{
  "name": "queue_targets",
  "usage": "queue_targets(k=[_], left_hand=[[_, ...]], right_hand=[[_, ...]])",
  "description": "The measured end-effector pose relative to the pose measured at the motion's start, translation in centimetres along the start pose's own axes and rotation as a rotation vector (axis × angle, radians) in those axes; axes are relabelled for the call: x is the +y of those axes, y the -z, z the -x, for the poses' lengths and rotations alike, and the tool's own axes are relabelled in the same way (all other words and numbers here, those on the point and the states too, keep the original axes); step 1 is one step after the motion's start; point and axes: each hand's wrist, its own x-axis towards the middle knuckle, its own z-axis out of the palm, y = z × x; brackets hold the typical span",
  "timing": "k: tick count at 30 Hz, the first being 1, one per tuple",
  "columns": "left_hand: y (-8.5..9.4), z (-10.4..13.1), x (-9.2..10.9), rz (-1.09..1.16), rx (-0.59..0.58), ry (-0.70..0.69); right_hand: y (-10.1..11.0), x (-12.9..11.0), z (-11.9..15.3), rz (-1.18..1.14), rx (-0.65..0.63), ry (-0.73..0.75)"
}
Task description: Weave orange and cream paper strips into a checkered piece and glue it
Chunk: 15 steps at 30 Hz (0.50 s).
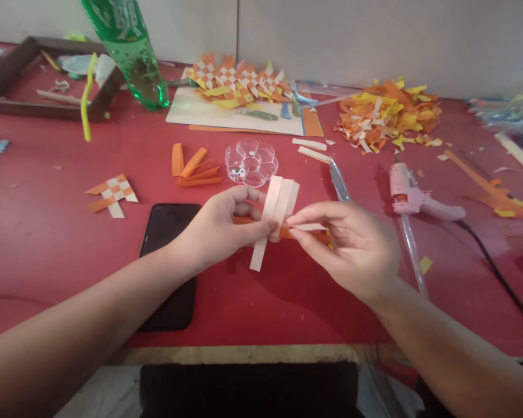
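Observation:
Over the red table, my left hand (230, 223) pinches a small bundle of crossed paper strips between thumb and fingers. Cream paper strips (279, 200) stand up from its grip, and one end hangs below the thumb. From the right, my right hand (353, 244) pinches a cream strip end at the bundle's side, thumb and forefinger closed. An orange paper strip (283, 233) runs crosswise between the two hands, partly hidden by the fingers. Just beyond the right hand lie scissors (340, 181), their handles covered. Folded orange strips (194, 168) rest beyond the left hand.
A black phone (168, 307) lies under my left forearm, a woven paper fish (115, 193) left of it. Ahead sits a clear flower-shaped tray (251, 164). A pink glue gun (418, 191) is at right, a scrap pile (390, 116) and green bottle (133, 61) behind.

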Motion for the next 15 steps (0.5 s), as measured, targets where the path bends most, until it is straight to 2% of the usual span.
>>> queue_targets(k=[7,12,15], left_hand=[[0.07,0.22,0.32,-0.019,-0.057,0.071],[0.22,0.26,0.17,-0.031,-0.045,0.055],[0.33,0.19,0.07,-0.001,-0.035,0.051]], right_hand=[[0.43,-0.22,-0.26,0.174,0.001,0.196],[0.59,-0.7,-0.52,0.295,-0.026,0.282],[0.72,-0.58,-0.73,0.366,-0.047,0.396]])
